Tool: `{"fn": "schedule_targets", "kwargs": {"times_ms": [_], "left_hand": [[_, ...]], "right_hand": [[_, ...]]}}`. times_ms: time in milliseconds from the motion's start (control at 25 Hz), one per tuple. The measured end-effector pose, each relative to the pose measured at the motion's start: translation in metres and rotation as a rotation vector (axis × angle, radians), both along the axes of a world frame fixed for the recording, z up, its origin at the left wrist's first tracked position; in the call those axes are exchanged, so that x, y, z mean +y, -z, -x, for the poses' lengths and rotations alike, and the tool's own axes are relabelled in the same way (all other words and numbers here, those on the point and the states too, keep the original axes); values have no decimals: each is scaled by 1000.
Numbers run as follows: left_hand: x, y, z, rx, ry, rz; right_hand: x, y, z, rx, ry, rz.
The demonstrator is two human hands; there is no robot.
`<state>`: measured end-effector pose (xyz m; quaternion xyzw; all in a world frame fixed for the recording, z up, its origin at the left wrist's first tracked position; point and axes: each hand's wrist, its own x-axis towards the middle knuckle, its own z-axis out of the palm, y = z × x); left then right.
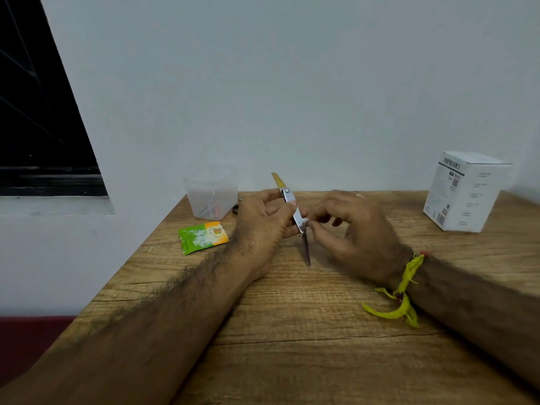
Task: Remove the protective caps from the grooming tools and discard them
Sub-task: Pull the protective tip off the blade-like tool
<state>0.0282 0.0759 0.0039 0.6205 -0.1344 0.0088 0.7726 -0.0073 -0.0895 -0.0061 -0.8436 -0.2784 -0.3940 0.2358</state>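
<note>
My left hand (pixel 264 220) grips a slim metal grooming tool (pixel 292 204) above the wooden table (pixel 292 331). The tool has a yellow upper end (pixel 277 180) pointing up and back, and a thin blade (pixel 306 252) folded out downward toward the table. My right hand (pixel 356 229) pinches the tool near its lower hinge, where a small pale piece (pixel 305 221) shows between the fingertips; whether that piece is a cap I cannot tell.
A clear plastic container (pixel 211 192) with small items inside stands at the table's back left. A green and orange sachet (pixel 202 237) lies beside it. A white carton (pixel 464 191) stands at the back right. Yellow thread (pixel 404 290) is tied on my right wrist.
</note>
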Motion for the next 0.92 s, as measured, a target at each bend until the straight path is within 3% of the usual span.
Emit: {"fn": "schedule_targets", "kwargs": {"times_ms": [120,280,520,920], "left_hand": [[0,-2,0,40,-16,-10],[1,-2,0,56,-36,3],[2,0,-1,20,-50,-25],[2,-1,2,8,-50,-29]], "right_hand": [[-4,0,1,-34,19,-26],[-2,2,3,-39,-25,162],[0,4,1,-88,32,276],[-2,2,1,-51,37,312]]}}
